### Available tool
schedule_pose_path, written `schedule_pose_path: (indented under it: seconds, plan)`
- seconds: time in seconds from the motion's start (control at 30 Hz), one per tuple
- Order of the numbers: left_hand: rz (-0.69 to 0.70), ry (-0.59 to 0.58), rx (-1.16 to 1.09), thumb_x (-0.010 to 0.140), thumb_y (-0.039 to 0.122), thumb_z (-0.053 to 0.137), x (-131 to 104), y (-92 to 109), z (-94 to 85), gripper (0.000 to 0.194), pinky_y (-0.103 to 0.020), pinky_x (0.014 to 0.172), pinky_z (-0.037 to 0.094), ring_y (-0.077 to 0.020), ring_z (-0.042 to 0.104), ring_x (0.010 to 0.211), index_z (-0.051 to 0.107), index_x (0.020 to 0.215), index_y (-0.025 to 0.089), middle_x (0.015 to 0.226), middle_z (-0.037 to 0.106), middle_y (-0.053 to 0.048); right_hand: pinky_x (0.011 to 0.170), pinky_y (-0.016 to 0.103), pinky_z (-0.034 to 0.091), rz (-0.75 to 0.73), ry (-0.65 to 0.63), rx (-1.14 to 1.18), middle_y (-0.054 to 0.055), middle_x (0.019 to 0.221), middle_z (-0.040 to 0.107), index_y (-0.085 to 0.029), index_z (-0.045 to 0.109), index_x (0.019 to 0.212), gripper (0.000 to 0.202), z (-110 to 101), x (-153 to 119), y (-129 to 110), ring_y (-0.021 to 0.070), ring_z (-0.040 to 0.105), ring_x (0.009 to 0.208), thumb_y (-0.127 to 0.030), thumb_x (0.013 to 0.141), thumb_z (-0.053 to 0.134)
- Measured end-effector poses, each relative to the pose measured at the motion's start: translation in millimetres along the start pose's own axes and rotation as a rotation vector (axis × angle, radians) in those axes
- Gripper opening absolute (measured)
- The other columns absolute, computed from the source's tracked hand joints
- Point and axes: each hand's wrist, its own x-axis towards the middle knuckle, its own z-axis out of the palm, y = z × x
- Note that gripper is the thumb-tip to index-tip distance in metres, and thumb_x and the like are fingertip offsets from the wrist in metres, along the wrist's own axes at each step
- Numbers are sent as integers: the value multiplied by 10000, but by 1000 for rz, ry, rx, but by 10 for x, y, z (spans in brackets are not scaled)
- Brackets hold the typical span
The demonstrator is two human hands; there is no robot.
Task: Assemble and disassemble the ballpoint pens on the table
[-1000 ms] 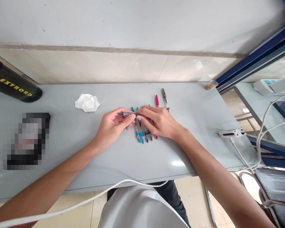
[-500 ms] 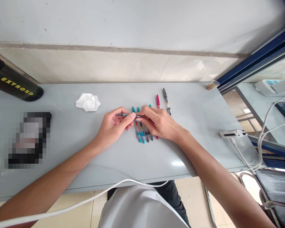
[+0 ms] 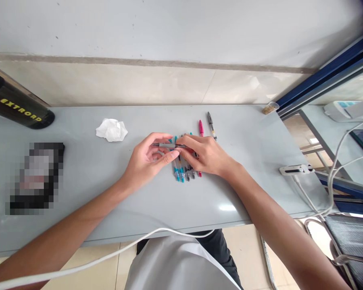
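A dark and clear pen (image 3: 167,145) is held level across the middle of the table between my two hands. My right hand (image 3: 201,153) pinches its right end, its fingertips hiding that end. Round the left part my left hand (image 3: 148,157) is loosely curled, index finger above and thumb below near the right fingertips. Beneath the hands lie several pens in a row, among them teal pens (image 3: 182,175) and dark-tipped pens (image 3: 188,174), partly covered. A pink pen (image 3: 201,128) and a grey pen (image 3: 210,121) lie behind my right hand.
Crumpled white tissue (image 3: 111,130) lies left of my hands on the grey table (image 3: 133,217). Further left are a black bottle (image 3: 21,104) and a blurred dark phone-like object (image 3: 36,177). At right are a small cup (image 3: 270,108) and a white device (image 3: 296,170) with cables.
My left thumb has come off the pen's middle and slid right, and the left fingers have loosened and spread. My right hand has shifted slightly, now covering the grey pen's lower end.
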Motion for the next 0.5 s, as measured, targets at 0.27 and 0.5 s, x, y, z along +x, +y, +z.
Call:
schedule_pose_path:
  seconds: [0.27,0.5]
  plan:
    - [30,6,60,966,496,964,8,2,-7,348,-296,750,631,-174,742,821,907,1165,217,1007,841,-69,611,313,347,-14,-17,12,-4,824,667,-221,666,1088,270,3,11,2,146,493,620,-353,1258,504]
    - [16,56,90,980,582,938,0,37,-11,387,-289,703,592,-149,683,714,881,1031,203,862,810,-47,599,306,379,-79,35,26,6,899,722,-206,722,1213,210,35,26,13,136,529,642,-322,1251,551]
